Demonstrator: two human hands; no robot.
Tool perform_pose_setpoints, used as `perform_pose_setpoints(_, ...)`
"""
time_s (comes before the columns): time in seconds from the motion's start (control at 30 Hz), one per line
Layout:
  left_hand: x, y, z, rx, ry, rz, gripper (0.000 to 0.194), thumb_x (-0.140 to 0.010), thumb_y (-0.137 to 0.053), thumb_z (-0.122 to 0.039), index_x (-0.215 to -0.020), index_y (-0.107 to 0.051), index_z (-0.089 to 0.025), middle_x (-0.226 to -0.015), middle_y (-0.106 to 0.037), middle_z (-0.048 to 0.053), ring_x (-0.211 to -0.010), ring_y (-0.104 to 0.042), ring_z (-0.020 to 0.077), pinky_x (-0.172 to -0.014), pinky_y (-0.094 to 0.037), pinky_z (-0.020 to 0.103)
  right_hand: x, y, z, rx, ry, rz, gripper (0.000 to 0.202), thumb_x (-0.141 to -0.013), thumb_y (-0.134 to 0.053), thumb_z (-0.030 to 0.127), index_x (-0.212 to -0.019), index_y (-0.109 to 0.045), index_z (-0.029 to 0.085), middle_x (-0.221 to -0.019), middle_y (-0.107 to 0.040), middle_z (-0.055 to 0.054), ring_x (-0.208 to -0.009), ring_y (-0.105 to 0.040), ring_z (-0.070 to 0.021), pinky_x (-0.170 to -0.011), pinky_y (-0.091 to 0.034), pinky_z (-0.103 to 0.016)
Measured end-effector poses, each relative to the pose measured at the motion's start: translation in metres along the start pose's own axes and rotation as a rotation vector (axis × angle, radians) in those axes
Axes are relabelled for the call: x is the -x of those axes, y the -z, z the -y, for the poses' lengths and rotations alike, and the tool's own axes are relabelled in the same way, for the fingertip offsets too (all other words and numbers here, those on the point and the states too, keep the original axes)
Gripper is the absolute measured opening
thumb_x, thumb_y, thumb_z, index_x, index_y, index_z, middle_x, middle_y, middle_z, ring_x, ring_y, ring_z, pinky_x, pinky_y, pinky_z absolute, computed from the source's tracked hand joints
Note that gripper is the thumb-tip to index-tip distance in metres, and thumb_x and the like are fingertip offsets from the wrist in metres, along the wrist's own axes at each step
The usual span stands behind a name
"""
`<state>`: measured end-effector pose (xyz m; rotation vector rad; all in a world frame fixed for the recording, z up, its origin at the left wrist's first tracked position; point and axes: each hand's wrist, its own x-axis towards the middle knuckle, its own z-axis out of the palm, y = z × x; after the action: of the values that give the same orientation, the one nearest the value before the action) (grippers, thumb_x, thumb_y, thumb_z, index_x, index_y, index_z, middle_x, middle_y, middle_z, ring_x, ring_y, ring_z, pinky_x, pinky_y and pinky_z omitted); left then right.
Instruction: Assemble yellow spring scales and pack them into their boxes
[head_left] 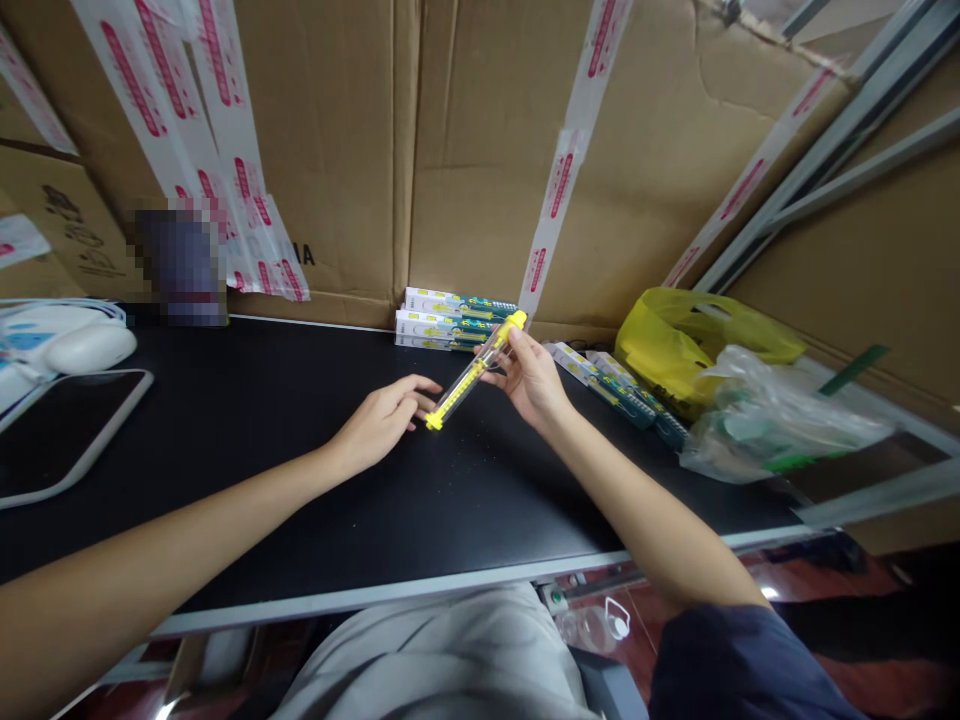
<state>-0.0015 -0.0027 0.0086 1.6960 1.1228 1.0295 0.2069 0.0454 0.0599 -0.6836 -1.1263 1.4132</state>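
My right hand (534, 375) is closed around the upper part of a slim clear tube (474, 374) with yellow ends and a yellow notched strip inside. The tube tilts over the black tabletop, its upper end leaning right. Beside its lower yellow end is my left hand (386, 415), with loosely bent fingers apart; whether a fingertip touches the tube I cannot tell. Behind the tube lies a small stack of white and teal boxes (431, 328) printed with yellow, partly covered by the right hand. More such boxes (626, 392) lie to the right of that hand.
A yellow plastic bag (656, 335) and a clear plastic bag (772, 415) sit at the right by a metal frame. To the left are a phone-like slab (67, 430) and a white rounded device (90, 348). Taped cardboard (337, 150) stands behind the black table (300, 540).
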Motion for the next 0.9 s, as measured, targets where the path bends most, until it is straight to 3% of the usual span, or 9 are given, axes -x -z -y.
perform_pose_setpoints(0.13, 0.001, 0.002, -0.005, 0.027, -0.089, -0.102, 0.044, -0.093, -0.043, -0.044, -0.126, -0.052, -0.017, -0.113, -0.069, 0.011, -0.102, -0.065, 0.0225, -0.089, -0.050, 0.037, 0.009, -0.010, -0.008, 0.010, -0.026, 0.050, 0.037, -0.067, -0.080, 0.044, -0.090, -0.065, 0.019, -0.080, -0.066, 0.001, -0.074, -0.066, -0.0122, -0.057, -0.063, -0.024)
perform_pose_setpoints(0.4, 0.002, -0.005, -0.005, 0.143, -0.202, -0.014, 0.056, -0.088, -0.057, -0.042, -0.137, -0.043, -0.018, -0.128, -0.062, 0.013, -0.112, -0.062, 0.0225, -0.097, -0.048, 0.036, 0.026, -0.021, -0.025, 0.042, -0.118, 0.160, 0.031, -0.067, -0.081, 0.034, -0.089, -0.065, 0.019, -0.086, -0.067, 0.000, -0.079, -0.064, -0.0120, -0.064, -0.063, -0.027)
perform_pose_setpoints(0.5, 0.002, -0.006, -0.002, 0.108, -0.215, -0.019, 0.053, -0.088, -0.057, -0.039, -0.136, -0.044, -0.020, -0.125, -0.062, 0.011, -0.107, -0.063, 0.0208, -0.092, -0.051, 0.034, 0.026, -0.021, -0.030, 0.091, -0.095, 0.175, 0.031, -0.069, -0.080, 0.036, -0.090, -0.065, 0.019, -0.088, -0.067, 0.000, -0.080, -0.064, -0.0119, -0.065, -0.060, -0.024)
perform_pose_setpoints(0.6, 0.003, -0.005, -0.003, 0.035, -0.189, -0.031, 0.050, -0.091, -0.053, -0.039, -0.136, -0.045, -0.019, -0.108, -0.067, 0.008, -0.083, -0.066, 0.0153, -0.074, -0.053, 0.028, 0.023, -0.018, -0.033, 0.204, -0.004, 0.178, 0.030, -0.070, -0.078, 0.039, -0.089, -0.066, 0.019, -0.087, -0.067, 0.000, -0.076, -0.062, -0.0105, -0.061, -0.055, -0.020)
perform_pose_setpoints(0.7, 0.004, -0.004, -0.006, -0.001, -0.183, -0.044, 0.047, -0.092, -0.050, -0.040, -0.134, -0.046, -0.019, -0.098, -0.067, 0.006, -0.069, -0.061, 0.0117, -0.063, -0.050, 0.025, 0.011, -0.007, -0.027, 0.339, 0.097, 0.218, 0.035, -0.077, -0.067, 0.052, -0.095, -0.065, 0.021, -0.092, -0.066, -0.002, -0.083, -0.061, -0.0139, -0.062, -0.052, -0.023)
perform_pose_setpoints(0.8, 0.004, -0.003, -0.006, -0.008, -0.180, -0.052, 0.047, -0.093, -0.048, -0.040, -0.135, -0.046, -0.019, -0.099, -0.067, 0.007, -0.065, -0.057, 0.0098, -0.061, -0.049, 0.024, -0.009, 0.019, -0.010, 0.641, 0.200, 0.212, 0.047, -0.090, -0.041, 0.059, -0.111, -0.060, 0.021, -0.104, -0.065, -0.007, -0.097, -0.061, -0.0191, -0.073, -0.052, -0.031)
perform_pose_setpoints(0.9, 0.005, -0.002, -0.005, -0.014, -0.176, -0.049, 0.046, -0.094, -0.047, -0.039, -0.135, -0.045, -0.020, -0.100, -0.066, 0.006, -0.064, -0.055, 0.0089, -0.061, -0.048, 0.023, -0.032, 0.062, 0.007, 1.344, 0.379, -0.095, 0.042, -0.091, -0.048, 0.051, -0.115, -0.055, 0.017, -0.112, -0.062, -0.012, -0.104, -0.056, -0.0236, -0.087, -0.046, -0.038)
